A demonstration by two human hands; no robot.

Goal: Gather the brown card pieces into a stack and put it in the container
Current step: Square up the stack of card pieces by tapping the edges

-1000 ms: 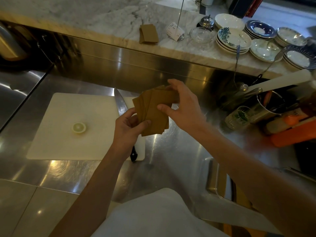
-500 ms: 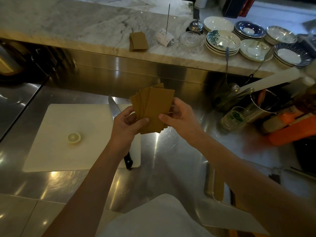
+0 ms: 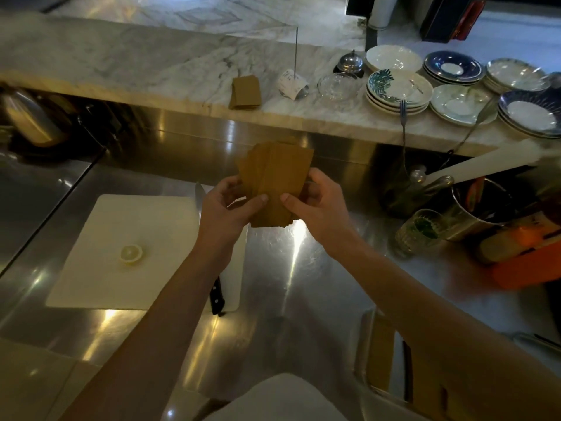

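The brown card pieces (image 3: 277, 183) are held upright in the air above the steel counter (image 3: 303, 268), between the two hands and in front of the chest. They are fanned rather than squared: the upper edges step out toward the left, and the lower edges are uneven too. Their long axis runs roughly vertical, tilted a little to the right at the top.

The left hand (image 3: 226, 208) grips the lower left of the fan, thumb on the near face and fingers (image 3: 227, 189) curled behind, pinching the cards. The right hand (image 3: 315, 205) mirrors it on the lower right, thumb tip pressed on the near face just beside the left thumb, the other fingers wrapped behind. Both hands are equally close to the cards; neither is free.

The next move likely turns on the fan's spread: the cards lie offset sideways, so squaring them means pushing the long edges inward from both sides.

A container (image 3: 368, 354) with brown pieces in it sits low on the right, nearer the right hand. A second small stack of brown cards (image 3: 245, 92) rests on the marble ledge, well beyond the hands.
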